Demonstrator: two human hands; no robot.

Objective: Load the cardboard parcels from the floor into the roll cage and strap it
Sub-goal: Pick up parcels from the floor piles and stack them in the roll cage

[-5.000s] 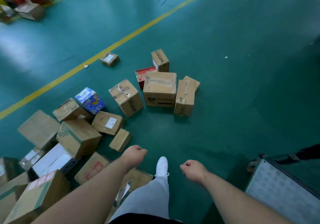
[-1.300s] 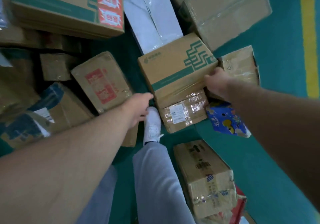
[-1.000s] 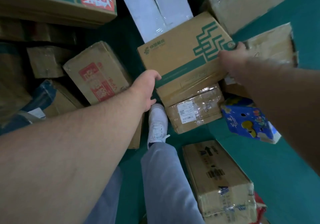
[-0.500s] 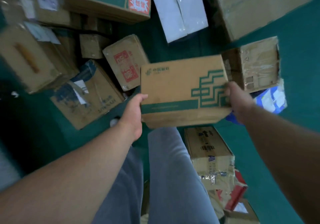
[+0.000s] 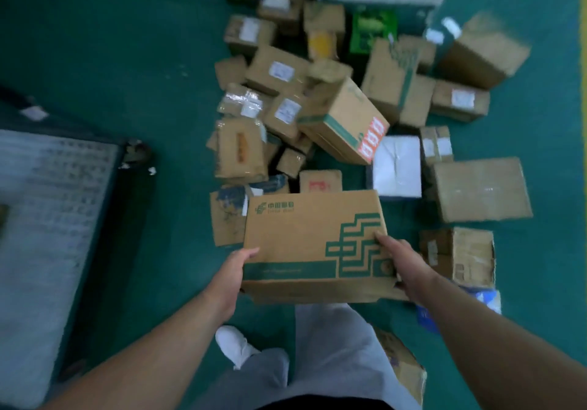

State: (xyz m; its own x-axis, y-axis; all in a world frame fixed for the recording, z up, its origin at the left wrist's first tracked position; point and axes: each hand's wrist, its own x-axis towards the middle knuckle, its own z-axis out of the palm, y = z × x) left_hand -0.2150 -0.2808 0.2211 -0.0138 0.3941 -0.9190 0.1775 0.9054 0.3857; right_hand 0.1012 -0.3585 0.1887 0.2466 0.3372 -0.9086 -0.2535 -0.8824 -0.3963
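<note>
I hold a brown cardboard parcel with green printed stripes (image 5: 305,238) off the floor in front of my legs. My left hand (image 5: 233,274) grips its left end, thumb on top. My right hand (image 5: 397,259) grips its right end, thumb over the green pattern. The roll cage's pale perforated base (image 5: 47,235) with its dark frame lies at the left edge. Several more cardboard parcels (image 5: 346,120) lie heaped on the green floor beyond the held one.
A white parcel (image 5: 397,168) and a large taped brown box (image 5: 481,189) lie to the right of the heap. A blue box (image 5: 486,298) peeks out by my right forearm. Bare green floor (image 5: 127,44) stretches between the cage and the pile.
The green-striped parcel has come up off the pile in both hands. My view has swung left, bringing the roll cage base into sight.
</note>
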